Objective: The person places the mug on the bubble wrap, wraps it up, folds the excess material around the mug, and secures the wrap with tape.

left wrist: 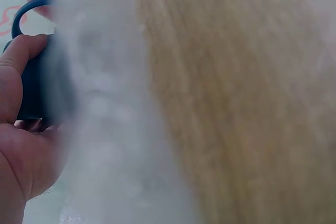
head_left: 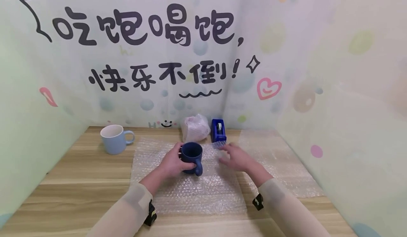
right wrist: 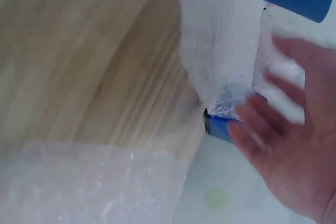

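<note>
- Watching the left hand (head_left: pixel 171 162) wrap round the dark blue mug (head_left: pixel 194 156), above the bubble-wrap sheet (head_left: pixel 197 198).
- Right hand (head_left: pixel 237 158) loosely spread by the sheet's far-right corner; contact, I can't tell.
- Tape dispenser (head_left: pixel 218 131) and pale bundle (head_left: pixel 195 128) crowd the far edge; I've got open wood near left.
- Wooden table (head_left: pixel 73 194), printed wall (head_left: pixel 127 57) behind.
</note>
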Action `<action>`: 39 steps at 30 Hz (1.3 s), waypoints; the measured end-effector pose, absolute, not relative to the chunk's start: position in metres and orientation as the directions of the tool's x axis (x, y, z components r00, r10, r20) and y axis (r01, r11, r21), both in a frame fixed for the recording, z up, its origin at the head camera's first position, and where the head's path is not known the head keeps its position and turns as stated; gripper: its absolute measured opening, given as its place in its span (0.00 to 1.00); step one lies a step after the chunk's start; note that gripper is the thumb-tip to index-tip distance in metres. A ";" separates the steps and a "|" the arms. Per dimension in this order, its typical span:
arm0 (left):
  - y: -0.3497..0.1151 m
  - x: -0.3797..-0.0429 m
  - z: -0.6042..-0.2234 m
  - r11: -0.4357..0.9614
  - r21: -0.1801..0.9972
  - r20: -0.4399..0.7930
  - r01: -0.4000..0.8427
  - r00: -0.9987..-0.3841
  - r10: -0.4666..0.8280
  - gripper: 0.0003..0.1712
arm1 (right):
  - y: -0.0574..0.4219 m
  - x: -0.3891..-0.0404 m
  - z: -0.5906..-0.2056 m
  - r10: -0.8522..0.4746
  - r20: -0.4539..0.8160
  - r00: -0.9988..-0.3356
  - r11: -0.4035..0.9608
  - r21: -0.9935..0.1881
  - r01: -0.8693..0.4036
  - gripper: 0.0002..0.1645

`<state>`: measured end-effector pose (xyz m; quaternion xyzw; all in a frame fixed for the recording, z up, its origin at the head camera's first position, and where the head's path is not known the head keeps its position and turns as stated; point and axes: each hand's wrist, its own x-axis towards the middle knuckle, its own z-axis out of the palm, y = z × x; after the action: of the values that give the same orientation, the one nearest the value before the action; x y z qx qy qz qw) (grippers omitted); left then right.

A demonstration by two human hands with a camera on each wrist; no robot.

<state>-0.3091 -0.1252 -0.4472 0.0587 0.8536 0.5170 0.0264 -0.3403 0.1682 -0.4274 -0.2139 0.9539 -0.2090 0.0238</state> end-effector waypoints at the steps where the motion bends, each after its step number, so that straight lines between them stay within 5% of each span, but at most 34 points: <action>1: -0.125 -0.309 -0.447 0.459 0.885 0.016 0.073 -0.992 0.126 0.49 | 0.168 -0.343 -0.427 -0.359 0.076 -0.930 0.835 -0.419 -0.356 0.34; 5: -0.125 -0.308 -0.447 0.458 0.885 0.025 0.080 -0.992 0.126 0.48 | 0.168 -0.351 -0.431 -0.153 0.065 -0.986 0.850 -0.501 -0.165 0.41; 11: -0.124 -0.307 -0.448 0.443 0.892 0.037 0.090 -0.991 0.125 0.47 | 0.169 -0.359 -0.444 -0.110 -0.058 -0.992 0.825 -0.562 -0.059 0.49; 16: -0.123 -0.308 -0.451 0.440 0.894 0.042 0.092 -0.992 0.122 0.49 | 0.168 -0.362 -0.444 -0.141 -0.001 -0.990 0.809 -0.577 -0.115 0.38; 23: -0.124 -0.310 -0.452 0.439 0.895 0.038 0.085 -0.993 0.116 0.49 | 0.160 -0.362 -0.428 -0.244 0.129 -0.961 0.751 -0.602 -0.271 0.10; 31: -0.126 -0.309 -0.449 0.441 0.892 0.047 0.098 -0.991 0.124 0.49 | 0.136 -0.347 -0.402 -0.302 0.155 -0.941 0.681 -0.655 -0.326 0.15; 39: -0.126 -0.309 -0.449 0.424 0.902 0.027 0.080 -0.991 0.129 0.48 | 0.107 -0.326 -0.389 -0.438 0.208 -0.875 0.670 -0.574 -0.471 0.19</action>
<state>-0.3086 -0.1263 -0.4489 0.0619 0.8436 0.5329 0.0232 -0.3265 0.1069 -0.3894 -0.2488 0.9133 -0.3214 -0.0263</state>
